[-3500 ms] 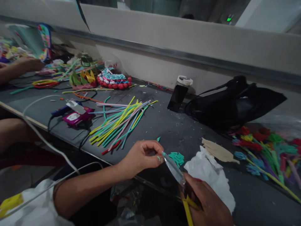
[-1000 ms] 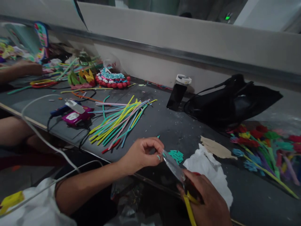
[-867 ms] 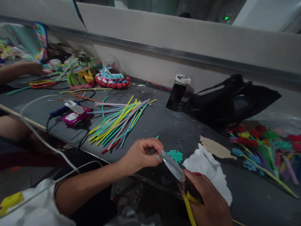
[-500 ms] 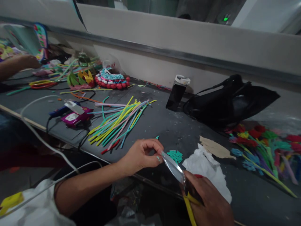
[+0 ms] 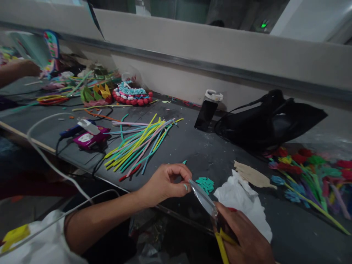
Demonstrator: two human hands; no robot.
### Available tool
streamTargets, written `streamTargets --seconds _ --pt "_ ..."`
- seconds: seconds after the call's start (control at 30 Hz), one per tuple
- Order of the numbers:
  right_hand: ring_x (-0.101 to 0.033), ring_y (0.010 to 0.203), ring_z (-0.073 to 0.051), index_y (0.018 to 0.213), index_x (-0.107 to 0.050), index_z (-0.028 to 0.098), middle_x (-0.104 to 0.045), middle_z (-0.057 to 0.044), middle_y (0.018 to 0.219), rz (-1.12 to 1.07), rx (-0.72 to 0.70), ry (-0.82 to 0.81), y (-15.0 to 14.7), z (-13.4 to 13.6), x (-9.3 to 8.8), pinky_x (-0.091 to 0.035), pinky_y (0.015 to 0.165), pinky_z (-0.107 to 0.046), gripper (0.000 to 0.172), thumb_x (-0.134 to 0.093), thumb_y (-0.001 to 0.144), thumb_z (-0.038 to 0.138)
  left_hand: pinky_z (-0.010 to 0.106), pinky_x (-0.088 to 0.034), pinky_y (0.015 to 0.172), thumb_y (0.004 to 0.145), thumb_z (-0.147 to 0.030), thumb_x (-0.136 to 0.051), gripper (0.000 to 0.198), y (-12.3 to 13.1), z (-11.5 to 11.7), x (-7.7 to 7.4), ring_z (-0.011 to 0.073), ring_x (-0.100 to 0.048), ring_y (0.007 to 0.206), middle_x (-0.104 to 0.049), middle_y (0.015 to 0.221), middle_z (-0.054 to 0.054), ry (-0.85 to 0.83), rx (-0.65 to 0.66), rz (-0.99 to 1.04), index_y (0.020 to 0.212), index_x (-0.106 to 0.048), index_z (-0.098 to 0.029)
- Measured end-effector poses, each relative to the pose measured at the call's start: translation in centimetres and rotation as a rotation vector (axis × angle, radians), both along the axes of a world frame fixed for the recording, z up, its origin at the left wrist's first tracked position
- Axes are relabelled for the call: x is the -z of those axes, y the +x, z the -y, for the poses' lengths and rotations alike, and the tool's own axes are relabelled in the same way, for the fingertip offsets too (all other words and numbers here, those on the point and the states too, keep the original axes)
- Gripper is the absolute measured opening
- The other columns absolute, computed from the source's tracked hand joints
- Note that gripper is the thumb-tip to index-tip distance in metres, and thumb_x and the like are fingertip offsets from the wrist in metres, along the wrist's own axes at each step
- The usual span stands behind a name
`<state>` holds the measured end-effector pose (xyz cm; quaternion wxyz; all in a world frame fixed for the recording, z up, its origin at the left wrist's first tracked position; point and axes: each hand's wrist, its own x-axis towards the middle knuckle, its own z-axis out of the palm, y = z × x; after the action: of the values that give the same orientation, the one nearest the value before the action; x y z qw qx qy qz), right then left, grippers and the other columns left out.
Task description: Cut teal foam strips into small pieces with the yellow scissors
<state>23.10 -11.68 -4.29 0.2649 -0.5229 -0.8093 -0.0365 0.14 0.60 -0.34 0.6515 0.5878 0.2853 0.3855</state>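
My left hand (image 5: 167, 185) is closed in a pinch, thumb against forefinger, at the table's front edge. What lies between those fingertips is too small to make out. Just in front of them are the tips of a pair of scissors (image 5: 202, 198) with yellow handles, gripped by my right hand (image 5: 244, 238). The blades look nearly closed. Beyond the blades lies a small pile of short teal cut pieces (image 5: 205, 184). A teal tip (image 5: 184, 161) shows just behind my left hand; whether it joins anything held is hidden.
Fuzzy coloured stems (image 5: 140, 143) lie spread left of centre, beside a purple device (image 5: 92, 137) with cords. Crumpled white tissue (image 5: 242, 198), a black bag (image 5: 264, 121), a bottle (image 5: 207, 110) and fuzzy flowers (image 5: 310, 172) are rightward. A co-worker's hand (image 5: 26, 68) shows far left.
My hands and the scissors keep almost the same pose. The view has shifted slightly, and the co-worker's hand has moved a little to the left.
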Motion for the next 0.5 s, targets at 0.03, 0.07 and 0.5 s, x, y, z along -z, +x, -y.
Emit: streamTargets --seconds 0.03,0.07,0.5 --pt "-0.07 0.083 -0.019 0.134 -0.051 0.02 -0.073 -0.005 0.099 0.004 -0.005 0.004 -0.01 -0.03 0.0 -0.059 0.066 -0.024 0.052 -0.047 0.082 0.013 0.02 -0.039 0.06 0.065 -0.012 -0.066 0.005 0.01 0.0 -0.05 0.0081 -0.05 0.066 -0.057 0.074 -0.001 -0.002 -0.003 -0.001 0.066 -0.062 -0.013" --pt "-0.07 0.083 -0.019 0.132 -0.053 0.02 -0.073 -0.005 0.101 0.011 -0.005 0.012 -0.02 -0.06 0.03 -0.059 0.067 -0.024 0.051 -0.049 0.082 0.013 0.021 -0.039 0.06 0.065 -0.012 -0.066 0.005 0.02 -0.01 -0.1 0.008 -0.05 0.065 -0.057 0.074 -0.001 -0.004 -0.006 -0.002 0.066 -0.062 -0.013" --pt "-0.071 0.083 -0.018 0.12 -0.062 0.022 -0.073 -0.004 0.106 0.131 -0.049 0.035 0.29 0.0 0.18 -0.058 0.069 -0.024 0.04 -0.052 0.082 0.015 0.021 -0.04 0.063 0.067 -0.01 -0.066 0.004 -0.13 -0.16 0.1 0.0084 -0.051 0.068 -0.058 0.074 0.0 0.042 0.007 -0.004 0.067 -0.063 -0.013"
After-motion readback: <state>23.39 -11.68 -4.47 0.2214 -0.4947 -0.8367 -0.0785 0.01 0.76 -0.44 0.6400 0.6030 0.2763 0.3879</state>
